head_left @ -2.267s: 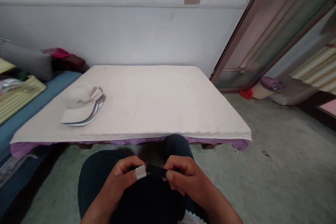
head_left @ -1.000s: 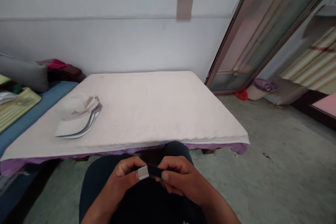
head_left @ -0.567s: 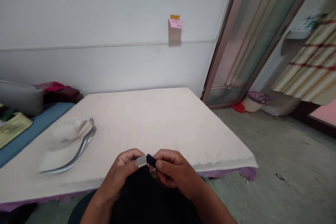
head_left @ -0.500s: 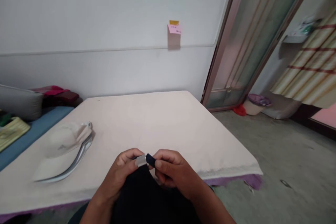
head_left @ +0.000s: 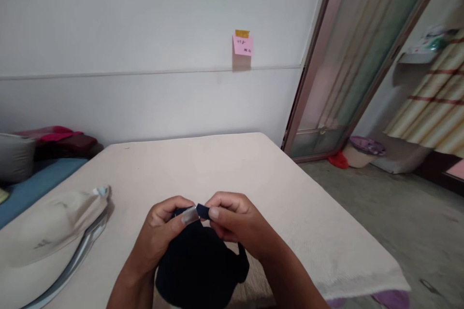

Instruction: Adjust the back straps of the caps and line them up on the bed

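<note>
While both forearms reach in from the lower edge of the head view, the left hand (head_left: pixel 157 231) and the right hand (head_left: pixel 241 219) meet near the middle, knuckles up and fingers curled inward. The left thumb and fingers pinch a silver buckle (head_left: pixel 190 215); the right thumb and index finger pinch the dark strap end (head_left: pixel 203 211) just beside it. The remaining fingers are bent, partly hidden.

The dark cap (head_left: pixel 199 268) is below the hands, over the near part of the pale cover (head_left: pixel 195 166); whether it rests there cannot be told. Its body is near-black, with little surface detail visible. The strap end appears navy, flat and narrow, tilted down toward the right hand. The buckle is smooth and reflective. Stacked light-coloured caps (head_left: pixel 47 239) lie on the cover, left of the left hand, the uppermost bearing a small grey logo.
</note>
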`<state>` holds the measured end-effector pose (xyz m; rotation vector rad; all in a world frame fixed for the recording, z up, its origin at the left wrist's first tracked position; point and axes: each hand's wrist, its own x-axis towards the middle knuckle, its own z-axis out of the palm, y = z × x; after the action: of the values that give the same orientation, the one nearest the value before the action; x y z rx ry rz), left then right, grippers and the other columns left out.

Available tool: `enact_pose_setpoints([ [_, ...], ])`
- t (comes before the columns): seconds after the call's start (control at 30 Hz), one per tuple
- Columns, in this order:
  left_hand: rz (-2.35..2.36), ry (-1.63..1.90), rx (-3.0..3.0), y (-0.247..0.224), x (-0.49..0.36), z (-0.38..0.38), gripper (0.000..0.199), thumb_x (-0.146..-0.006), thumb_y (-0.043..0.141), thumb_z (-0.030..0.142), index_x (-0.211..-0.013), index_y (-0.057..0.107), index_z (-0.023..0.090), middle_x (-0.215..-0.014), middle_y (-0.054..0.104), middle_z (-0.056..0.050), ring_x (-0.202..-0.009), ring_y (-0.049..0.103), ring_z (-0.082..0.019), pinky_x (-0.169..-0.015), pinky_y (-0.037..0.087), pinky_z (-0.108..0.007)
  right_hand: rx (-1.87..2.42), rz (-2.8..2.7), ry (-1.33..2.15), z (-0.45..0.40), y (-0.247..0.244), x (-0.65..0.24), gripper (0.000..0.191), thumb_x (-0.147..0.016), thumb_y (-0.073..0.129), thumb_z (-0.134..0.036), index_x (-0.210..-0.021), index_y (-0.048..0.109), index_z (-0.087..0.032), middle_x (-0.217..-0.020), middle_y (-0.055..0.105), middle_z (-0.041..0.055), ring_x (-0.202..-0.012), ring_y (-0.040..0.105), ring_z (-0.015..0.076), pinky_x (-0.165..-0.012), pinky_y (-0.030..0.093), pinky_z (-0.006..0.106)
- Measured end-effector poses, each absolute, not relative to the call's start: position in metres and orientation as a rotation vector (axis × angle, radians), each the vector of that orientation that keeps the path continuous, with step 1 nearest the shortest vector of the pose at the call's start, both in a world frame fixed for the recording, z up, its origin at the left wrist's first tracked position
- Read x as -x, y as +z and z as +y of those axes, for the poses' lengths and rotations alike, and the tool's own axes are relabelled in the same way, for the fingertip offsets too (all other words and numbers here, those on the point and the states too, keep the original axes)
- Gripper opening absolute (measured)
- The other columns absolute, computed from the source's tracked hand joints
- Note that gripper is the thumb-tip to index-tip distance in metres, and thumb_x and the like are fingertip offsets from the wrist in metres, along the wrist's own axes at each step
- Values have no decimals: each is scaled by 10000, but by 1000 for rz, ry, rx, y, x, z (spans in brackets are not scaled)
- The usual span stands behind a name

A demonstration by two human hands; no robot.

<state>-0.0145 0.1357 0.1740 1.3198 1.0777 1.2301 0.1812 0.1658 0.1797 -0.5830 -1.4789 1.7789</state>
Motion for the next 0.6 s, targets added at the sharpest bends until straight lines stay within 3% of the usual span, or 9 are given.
enact_pose_setpoints([
  [0.2,1129,1116,-1358,158,23,133,117,-765,700,329,-826,708,229,-631,612,38,-566,498,-100,-554,391,-192,626,-1567,1746,163,167,-185,187,-856,592,-331,-816,623,-152,-547,472,-50,-460,335,55,-433,255,197],
  [0.43,1215,1089,-1484,160,14,129,117,-767,692,331,-822,727,234,-693,675,-1,-630,570,-155,-576,422,-223,645,-1465,1814,156,146,-188,228,-845,623,-380,-819,626,-154,-524,462,-53,-441,332,54,-408,219,194],
  [0.6,1400,1177,-1715,175,11,114,135,-742,714,291,-868,758,275,-864,739,-28,-797,640,-223,-692,464,-248,554,-1246,1872,159,136,-187,252,-830,645,-397,-803,619,-148,-511,453,-63,-404,299,37,-386,167,192],
])
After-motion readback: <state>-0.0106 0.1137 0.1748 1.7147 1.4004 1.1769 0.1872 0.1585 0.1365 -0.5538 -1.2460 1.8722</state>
